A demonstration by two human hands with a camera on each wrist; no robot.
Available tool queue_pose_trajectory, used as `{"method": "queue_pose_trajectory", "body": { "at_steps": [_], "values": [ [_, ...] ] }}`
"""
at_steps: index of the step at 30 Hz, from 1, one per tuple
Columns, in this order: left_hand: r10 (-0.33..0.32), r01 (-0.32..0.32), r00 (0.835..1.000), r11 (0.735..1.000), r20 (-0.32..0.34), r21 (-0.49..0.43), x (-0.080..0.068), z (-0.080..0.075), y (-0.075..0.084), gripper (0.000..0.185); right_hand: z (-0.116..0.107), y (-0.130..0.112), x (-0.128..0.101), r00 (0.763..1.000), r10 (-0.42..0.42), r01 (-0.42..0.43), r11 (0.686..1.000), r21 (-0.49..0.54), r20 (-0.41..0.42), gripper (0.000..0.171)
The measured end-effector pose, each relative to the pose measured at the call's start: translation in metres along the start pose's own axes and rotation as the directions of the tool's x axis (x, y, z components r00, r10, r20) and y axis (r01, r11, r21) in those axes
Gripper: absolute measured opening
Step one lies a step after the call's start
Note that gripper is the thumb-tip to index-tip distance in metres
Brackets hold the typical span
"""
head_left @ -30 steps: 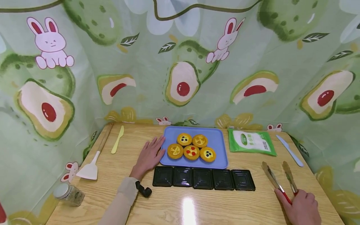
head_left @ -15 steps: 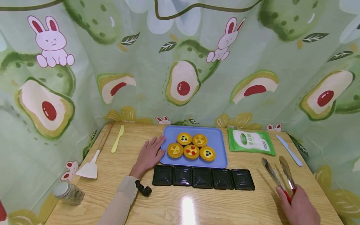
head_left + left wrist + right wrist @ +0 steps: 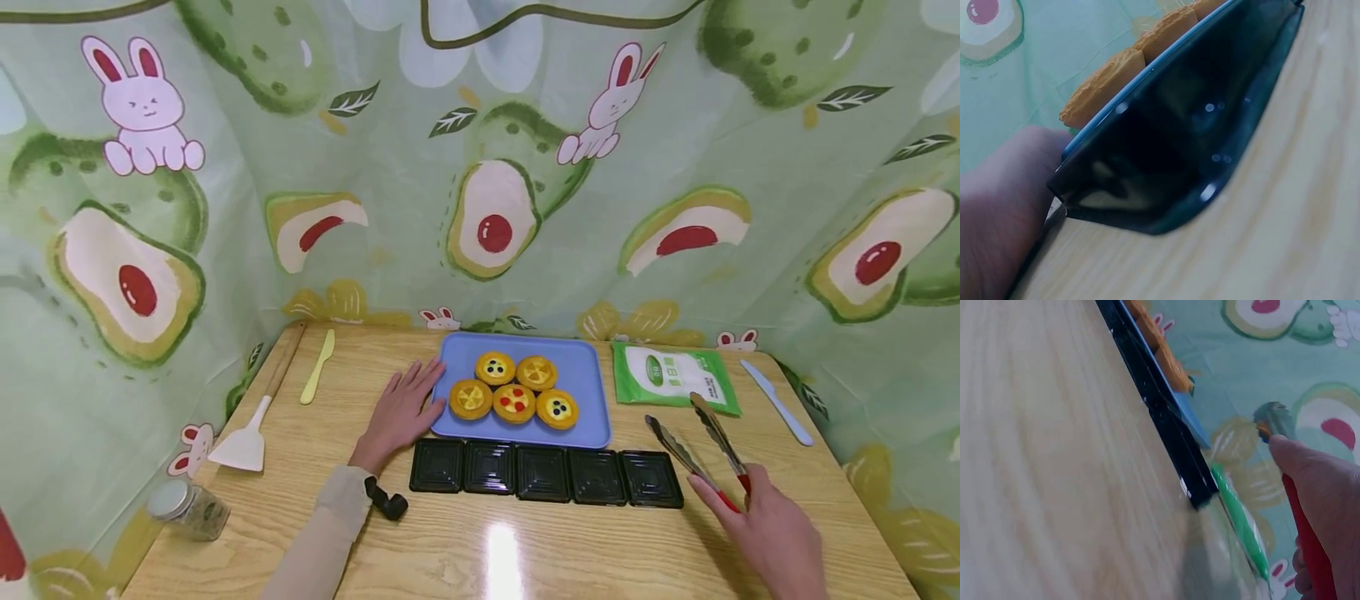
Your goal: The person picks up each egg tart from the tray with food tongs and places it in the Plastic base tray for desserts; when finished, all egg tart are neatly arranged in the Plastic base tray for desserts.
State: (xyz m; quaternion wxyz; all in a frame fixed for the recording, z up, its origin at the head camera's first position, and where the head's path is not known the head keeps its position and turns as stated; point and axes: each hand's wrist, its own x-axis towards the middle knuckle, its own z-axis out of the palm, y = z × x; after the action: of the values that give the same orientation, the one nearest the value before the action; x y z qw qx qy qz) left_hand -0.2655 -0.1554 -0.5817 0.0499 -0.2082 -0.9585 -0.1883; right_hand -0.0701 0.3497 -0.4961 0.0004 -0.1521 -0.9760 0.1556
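My left hand (image 3: 399,412) lies flat with fingers straight at the left edge of a blue tray (image 3: 592,367). Several round egg tarts sit on that tray; one at the front middle, a tart with red pieces (image 3: 514,402), is beside tarts with dark berries or a pale pattern. In my right hand (image 3: 772,521) is a pair of metal tongs (image 3: 720,429) with red handles, gripped with its arms spread and nothing between the tips. The tongs are raised over the table, right of a row of black square plastic trays (image 3: 543,473) along the blue tray's front.
A green and white packet (image 3: 675,377) lies right of the blue tray, with a light blue knife (image 3: 776,402) beyond it. At the left are a yellow knife (image 3: 318,367), a white spatula (image 3: 243,446) and a glass jar (image 3: 189,508). A printed curtain (image 3: 375,233) surrounds the table.
My right hand has lifted the tongs off the table and carried them left, toward the black trays and the packet. My left hand stays at the blue tray's edge.
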Motion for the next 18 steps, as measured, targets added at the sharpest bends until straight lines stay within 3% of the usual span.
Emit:
{"method": "queue_pose_trajectory", "body": {
  "at_steps": [12, 18],
  "values": [
    [0.016, -0.016, 1.000, 1.000, -0.009, 0.006, 0.002, -0.001, 0.000, 0.068, 0.004, -0.039, 0.014, 0.979, -0.199, 0.200, 0.980, 0.006, -0.043, 0.075],
    [0.006, -0.006, 1.000, 1.000, 0.005, 0.005, 0.000, -0.002, 0.001, 0.068, 0.004, -0.055, 0.021, 0.973, -0.232, 0.232, 0.972, -0.023, 0.001, 0.076]
  ]
}}
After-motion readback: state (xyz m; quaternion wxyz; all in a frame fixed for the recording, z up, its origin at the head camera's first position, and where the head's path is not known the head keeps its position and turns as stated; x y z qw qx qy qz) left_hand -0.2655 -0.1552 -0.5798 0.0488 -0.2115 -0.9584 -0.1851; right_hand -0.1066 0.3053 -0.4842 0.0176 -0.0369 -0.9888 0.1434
